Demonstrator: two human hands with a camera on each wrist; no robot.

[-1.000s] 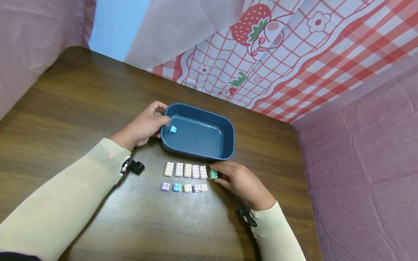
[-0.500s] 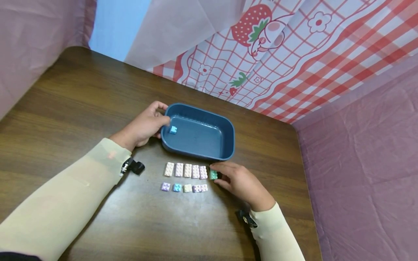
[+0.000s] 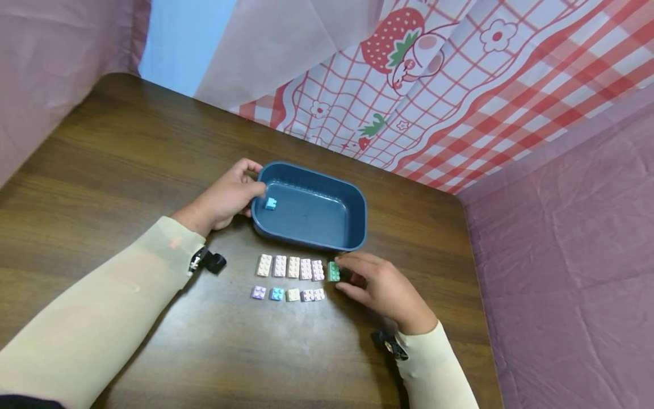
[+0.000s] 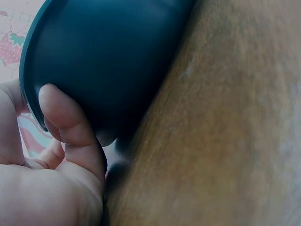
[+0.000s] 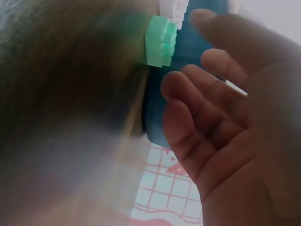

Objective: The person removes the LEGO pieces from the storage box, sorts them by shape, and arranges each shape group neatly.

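My left hand [image 3: 225, 199] grips the left end of the dark blue bin [image 3: 319, 182], thumb over the rim and fingers along the outer wall [image 4: 108, 56]. A small light blue brick [image 3: 271, 203] lies inside that end. On the table in front of the bin, a green toy brick [image 3: 333, 271] ends a row of pale long bricks [image 3: 293, 267]. My right hand [image 3: 383, 284] is just right of the green brick, fingers loosely bent. In the right wrist view a gap shows between its fingertips [image 5: 176, 84] and the brick [image 5: 160, 44].
Nearer me runs a second row of small square bricks, among them a lavender one [image 3: 259, 292], a blue one [image 3: 277, 293] and a cream one [image 3: 293, 295]. Behind the wooden table [image 3: 204, 352] hangs a strawberry-print cloth [image 3: 352, 113]; pink cloth [image 3: 552, 238] hangs on the right.
My right hand has drawn slightly right and away from the green brick, letting it go beside the long row. The left hand and the bin have not moved.
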